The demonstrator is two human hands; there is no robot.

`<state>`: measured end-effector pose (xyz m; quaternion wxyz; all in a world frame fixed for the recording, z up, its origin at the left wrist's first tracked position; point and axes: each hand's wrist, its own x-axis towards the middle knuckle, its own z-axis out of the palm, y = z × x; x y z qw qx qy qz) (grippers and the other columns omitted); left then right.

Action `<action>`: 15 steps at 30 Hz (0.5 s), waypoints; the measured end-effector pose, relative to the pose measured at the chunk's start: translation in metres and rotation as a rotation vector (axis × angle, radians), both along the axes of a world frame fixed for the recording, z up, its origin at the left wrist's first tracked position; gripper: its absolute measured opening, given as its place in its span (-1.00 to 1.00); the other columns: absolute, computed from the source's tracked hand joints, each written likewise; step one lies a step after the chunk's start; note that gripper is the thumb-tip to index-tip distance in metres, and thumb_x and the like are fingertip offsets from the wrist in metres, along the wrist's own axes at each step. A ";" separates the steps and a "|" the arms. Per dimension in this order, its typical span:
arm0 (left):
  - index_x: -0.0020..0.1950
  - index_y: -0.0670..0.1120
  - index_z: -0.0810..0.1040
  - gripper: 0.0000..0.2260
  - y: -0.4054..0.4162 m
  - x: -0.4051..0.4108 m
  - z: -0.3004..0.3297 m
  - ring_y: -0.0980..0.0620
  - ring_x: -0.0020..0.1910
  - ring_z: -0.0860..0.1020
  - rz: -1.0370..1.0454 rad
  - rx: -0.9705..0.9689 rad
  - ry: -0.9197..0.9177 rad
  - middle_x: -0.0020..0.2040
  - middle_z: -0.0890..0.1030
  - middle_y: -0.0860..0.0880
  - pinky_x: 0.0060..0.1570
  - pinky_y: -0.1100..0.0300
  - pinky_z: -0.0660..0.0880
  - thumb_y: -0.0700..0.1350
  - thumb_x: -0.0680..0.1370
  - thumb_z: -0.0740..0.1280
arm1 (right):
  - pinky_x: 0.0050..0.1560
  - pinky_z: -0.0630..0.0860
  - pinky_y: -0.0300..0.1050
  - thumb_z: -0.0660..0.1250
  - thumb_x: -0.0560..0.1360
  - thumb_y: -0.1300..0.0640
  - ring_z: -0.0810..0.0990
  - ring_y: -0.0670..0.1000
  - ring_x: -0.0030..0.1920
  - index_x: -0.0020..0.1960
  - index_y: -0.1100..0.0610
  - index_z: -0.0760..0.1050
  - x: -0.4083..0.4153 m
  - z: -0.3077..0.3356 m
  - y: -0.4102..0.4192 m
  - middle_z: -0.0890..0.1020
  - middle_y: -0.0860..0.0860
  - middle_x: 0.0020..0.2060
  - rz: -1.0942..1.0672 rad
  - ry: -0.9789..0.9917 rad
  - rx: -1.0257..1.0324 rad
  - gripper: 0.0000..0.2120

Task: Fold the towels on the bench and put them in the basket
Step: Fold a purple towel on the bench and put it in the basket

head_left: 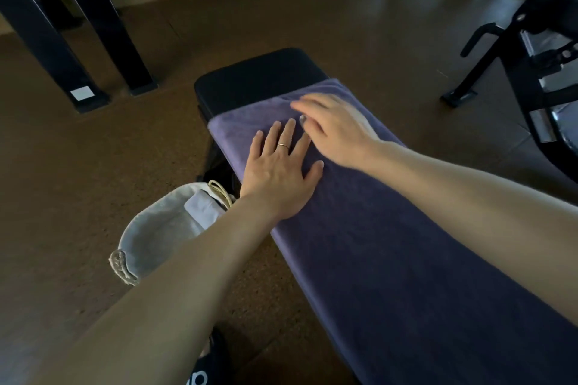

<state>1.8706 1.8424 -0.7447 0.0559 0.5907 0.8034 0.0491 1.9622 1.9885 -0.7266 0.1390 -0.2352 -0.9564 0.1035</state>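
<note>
While both hands point(278, 172) lie flat on purple towel point(391, 244), basket point(150, 237) holds white towel point(203, 208).

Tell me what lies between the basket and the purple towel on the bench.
In the head view, the left forearm crosses between basket and purple towel; below it, bare brown floor.

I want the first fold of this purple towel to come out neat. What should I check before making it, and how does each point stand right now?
1. Purple towel spread flat along the bench: ok.
2. Left hand pressing flat on the towel: ok.
3. Right hand has a grip on the far edge: not ok, fingers straight and blurred.
4. Far edge lying straight: ok.
5. Basket within reach beside the bench: ok.
6. Room left in the basket above the white towel: cannot tell.
</note>
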 end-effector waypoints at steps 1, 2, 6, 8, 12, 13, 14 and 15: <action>0.69 0.04 -0.06 -0.37 0.000 0.000 -0.001 -0.07 0.66 -0.15 0.006 0.012 0.005 0.69 -0.07 -0.07 0.60 -0.10 -0.19 0.29 0.67 -0.15 | 0.55 0.25 0.01 0.07 0.72 0.02 0.35 -0.01 0.52 0.55 0.02 0.38 0.003 -0.003 -0.005 0.43 0.00 0.52 0.061 -0.064 -0.057 -0.58; 0.69 0.04 -0.05 -0.37 0.000 -0.001 0.000 -0.07 0.66 -0.15 0.010 0.012 0.004 0.69 -0.07 -0.06 0.60 -0.10 -0.19 0.29 0.67 -0.15 | 0.61 0.10 -0.01 0.03 0.74 0.00 0.22 -0.05 0.59 0.61 -0.01 0.27 0.006 -0.006 -0.004 0.31 -0.04 0.59 0.092 -0.140 -0.081 -0.55; 0.68 0.10 -0.10 -0.38 0.000 0.000 0.003 -0.05 0.66 -0.18 0.019 -0.020 0.004 0.69 -0.12 -0.02 0.60 -0.11 -0.20 0.29 0.66 -0.14 | 0.62 -0.17 -0.03 -0.13 0.75 -0.09 -0.14 -0.07 0.65 0.68 -0.10 -0.06 0.009 -0.008 0.045 -0.06 -0.08 0.67 -0.051 -0.374 -0.041 -0.50; 0.68 0.12 -0.10 -0.38 0.000 0.000 0.002 -0.04 0.65 -0.18 0.023 -0.020 0.005 0.69 -0.13 -0.01 0.60 -0.10 -0.20 0.31 0.65 -0.15 | 0.64 -0.13 0.01 -0.16 0.74 -0.13 -0.18 -0.04 0.65 0.67 -0.16 -0.11 0.005 -0.005 0.062 -0.11 -0.11 0.67 -0.113 -0.410 -0.111 -0.50; 0.68 0.13 -0.11 -0.37 0.000 0.000 -0.001 -0.04 0.65 -0.18 0.029 -0.001 0.023 0.69 -0.13 0.00 0.60 -0.12 -0.20 0.32 0.65 -0.16 | 0.64 -0.06 0.05 -0.15 0.73 -0.16 -0.09 0.03 0.66 0.67 -0.15 -0.07 -0.008 0.003 0.058 -0.06 -0.05 0.68 -0.155 -0.354 -0.146 -0.48; 0.68 0.13 -0.11 -0.37 0.000 0.000 -0.001 -0.04 0.65 -0.18 0.034 0.000 0.025 0.69 -0.13 0.00 0.59 -0.14 -0.20 0.32 0.64 -0.16 | 0.64 -0.04 0.06 -0.13 0.73 -0.15 -0.06 0.05 0.66 0.67 -0.14 -0.04 -0.009 0.003 0.051 -0.02 -0.02 0.68 -0.121 -0.323 -0.101 -0.49; 0.68 0.13 -0.11 -0.37 0.001 0.001 -0.001 -0.04 0.65 -0.18 0.042 0.000 0.026 0.69 -0.12 0.00 0.58 -0.16 -0.21 0.33 0.64 -0.15 | 0.64 -0.04 0.07 -0.11 0.74 -0.13 -0.04 0.06 0.66 0.67 -0.13 -0.02 -0.009 0.001 0.042 0.00 0.00 0.67 -0.066 -0.306 -0.048 -0.49; 0.68 0.14 -0.12 -0.36 0.001 0.001 -0.001 -0.05 0.66 -0.18 0.050 -0.001 0.026 0.69 -0.12 0.00 0.58 -0.19 -0.22 0.33 0.64 -0.15 | 0.63 -0.07 0.07 -0.11 0.74 -0.11 -0.05 0.05 0.66 0.67 -0.12 -0.01 -0.009 -0.002 0.035 0.00 0.00 0.67 -0.008 -0.310 -0.014 -0.50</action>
